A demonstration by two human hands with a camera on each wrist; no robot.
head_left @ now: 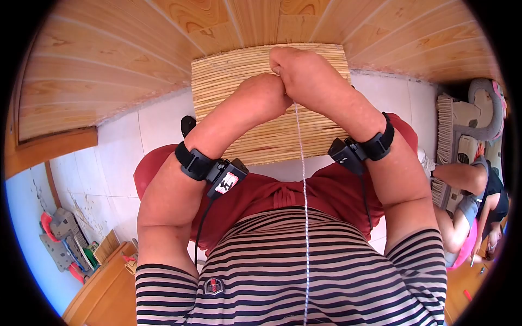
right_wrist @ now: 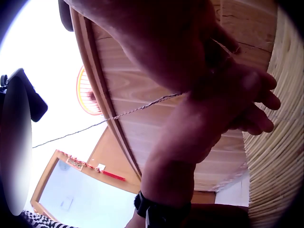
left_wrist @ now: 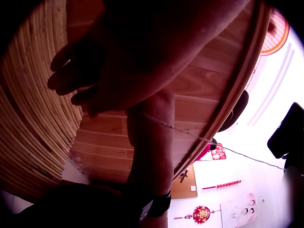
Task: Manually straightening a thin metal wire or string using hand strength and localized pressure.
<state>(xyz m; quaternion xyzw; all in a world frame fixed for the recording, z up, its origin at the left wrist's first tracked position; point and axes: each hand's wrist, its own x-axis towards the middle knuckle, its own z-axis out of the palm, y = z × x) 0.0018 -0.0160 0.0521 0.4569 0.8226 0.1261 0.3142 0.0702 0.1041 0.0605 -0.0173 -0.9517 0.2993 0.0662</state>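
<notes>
A thin pale string point(head_left: 305, 190) runs taut from my joined hands down across my striped shirt. My left hand point(head_left: 270, 93) and right hand point(head_left: 289, 64) meet knuckle to knuckle in front of a bamboo-slat mat point(head_left: 228, 81), fingers curled where the string ends. Both appear to pinch it, but the exact grip is hidden. In the left wrist view the string point(left_wrist: 190, 133) crosses behind the right forearm point(left_wrist: 152, 156), with the mat point(left_wrist: 28, 118) at left. The right wrist view shows the string point(right_wrist: 133, 111) leading to the hands and curled fingers point(right_wrist: 259, 107) beside the mat point(right_wrist: 278, 156).
Wooden plank panelling point(head_left: 109, 60) rises behind the mat above a white tiled floor point(head_left: 125, 157). Another person point(head_left: 473, 190) sits at the right near a woven rug point(head_left: 447, 125). Red and grey tools point(head_left: 62, 239) and a wooden board point(head_left: 103, 288) lie at lower left.
</notes>
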